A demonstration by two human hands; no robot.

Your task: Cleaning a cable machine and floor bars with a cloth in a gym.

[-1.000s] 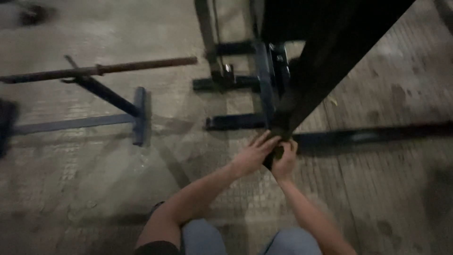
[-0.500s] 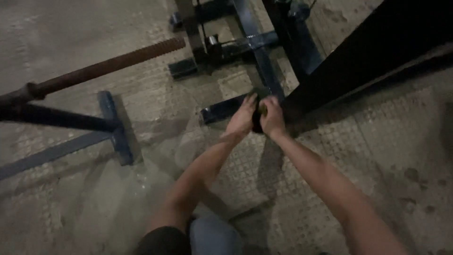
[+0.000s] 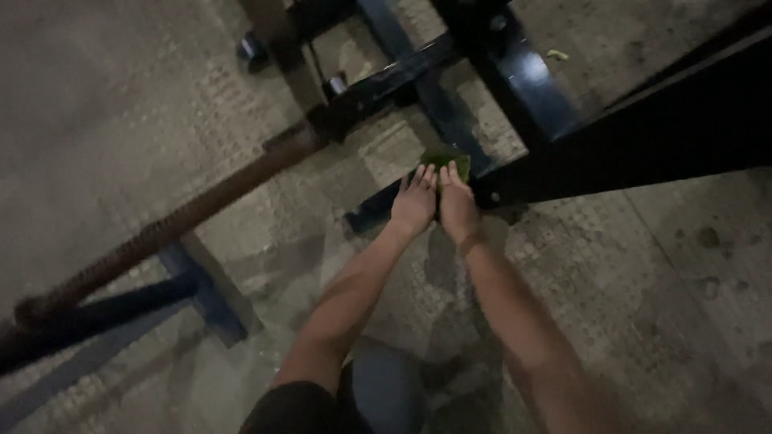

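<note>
Head-camera footage looked down at a dim, patterned concrete floor [image 3: 643, 265] where both bare arms stretched forward from the person's knees. The left hand [image 3: 414, 202] and right hand [image 3: 457, 202] lay side by side, touching along their inner edges, fingers extended and flat rather than clenched. Their fingertips pressed on a small green pad [image 3: 445, 160], seemingly a folded cloth or sheet, though the blur left its kind unclear. Neither hand curled around it; both rested open upon it. The pad sat on a low dark-blue steel bar [image 3: 386, 201] of a welded frame, right where that bar met a heavy black beam [image 3: 643, 145] running off to the right. Behind the hands, a glossy blue upright [image 3: 527, 80] and a crossing blue rail [image 3: 386, 76] belonged to the same frame. Well apart to the left, a rusty threaded rod [image 3: 185, 217] slanted across the view, lying over a separate blue T-shaped stand [image 3: 205, 293] on the floor.
</note>
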